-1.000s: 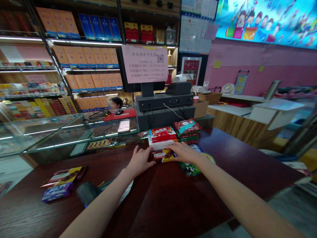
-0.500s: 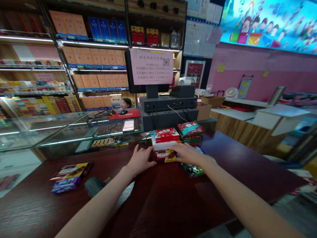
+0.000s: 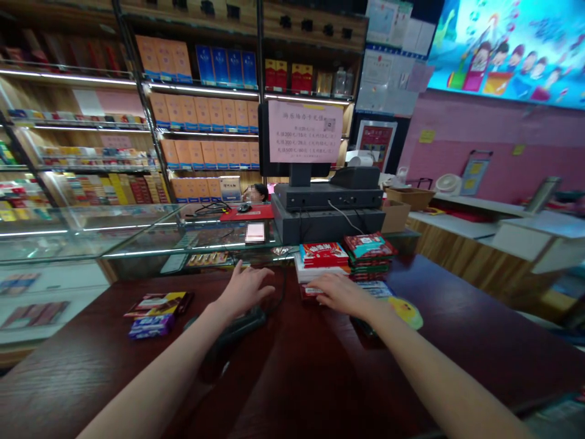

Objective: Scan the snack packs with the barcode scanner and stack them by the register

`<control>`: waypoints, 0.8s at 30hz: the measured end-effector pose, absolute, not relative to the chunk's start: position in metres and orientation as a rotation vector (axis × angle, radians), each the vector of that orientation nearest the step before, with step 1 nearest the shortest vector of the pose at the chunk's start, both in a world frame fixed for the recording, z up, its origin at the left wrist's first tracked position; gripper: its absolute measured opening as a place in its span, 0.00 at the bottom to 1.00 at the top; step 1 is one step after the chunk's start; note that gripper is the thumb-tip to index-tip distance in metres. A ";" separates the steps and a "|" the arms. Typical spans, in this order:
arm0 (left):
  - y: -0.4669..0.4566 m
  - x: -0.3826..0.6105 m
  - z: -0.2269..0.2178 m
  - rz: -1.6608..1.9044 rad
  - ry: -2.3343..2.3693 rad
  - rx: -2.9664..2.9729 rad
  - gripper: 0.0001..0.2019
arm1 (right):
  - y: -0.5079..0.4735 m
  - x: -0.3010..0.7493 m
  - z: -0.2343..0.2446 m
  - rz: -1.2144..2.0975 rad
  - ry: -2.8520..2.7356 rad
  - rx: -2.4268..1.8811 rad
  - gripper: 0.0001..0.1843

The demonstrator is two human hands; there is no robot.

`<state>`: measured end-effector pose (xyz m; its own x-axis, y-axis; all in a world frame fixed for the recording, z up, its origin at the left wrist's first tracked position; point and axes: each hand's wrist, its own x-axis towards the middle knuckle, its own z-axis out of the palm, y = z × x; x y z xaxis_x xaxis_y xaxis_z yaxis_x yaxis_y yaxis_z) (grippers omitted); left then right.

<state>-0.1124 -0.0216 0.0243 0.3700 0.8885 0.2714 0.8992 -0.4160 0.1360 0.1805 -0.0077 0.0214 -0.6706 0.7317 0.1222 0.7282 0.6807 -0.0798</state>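
My left hand [image 3: 244, 291] hovers with fingers spread and holds nothing. Below it, partly hidden by the forearm, lies a dark handheld device [image 3: 244, 326] with a cable. My right hand [image 3: 336, 294] reaches over a dark red chocolate pack [image 3: 309, 291] at the front of a stack, its fingers stretched out to the left. The hand covers most of that pack, and whether it touches it I cannot tell. Red-and-white snack packs [image 3: 322, 255] are piled just behind. Beside them stands a pile of red and green packs [image 3: 369, 247].
Yellow-brown chocolate packs [image 3: 159, 303] and a purple pack [image 3: 150, 326] lie on the left of the dark wooden counter [image 3: 292, 384]. A yellow flat item [image 3: 406, 312] is by my right forearm. Behind stand a cash register [image 3: 326, 210] and a glass display case [image 3: 150, 235]. A person's head shows beyond.
My left hand has moved left, away from the stack, to above the dark device. My right hand has shifted left across the front chocolate pack. The camera view has turned slightly left.
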 end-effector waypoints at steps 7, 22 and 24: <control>-0.030 -0.156 0.029 -0.497 -1.754 -2.501 0.15 | -0.005 0.147 0.019 0.064 -2.708 -1.121 0.19; -0.049 -0.228 0.020 -0.615 -2.004 -2.329 0.16 | 0.003 0.074 0.012 0.250 -2.660 -1.012 0.19; -0.050 -0.237 0.018 -0.627 -2.024 -2.316 0.16 | 0.004 0.065 0.012 0.260 -2.676 -1.008 0.19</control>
<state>-0.2370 -0.0504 0.0179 0.0886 0.9509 0.2966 0.9520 -0.1684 0.2557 0.0652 0.0042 0.0120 -0.7217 0.6665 0.1867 0.6181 0.7420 -0.2595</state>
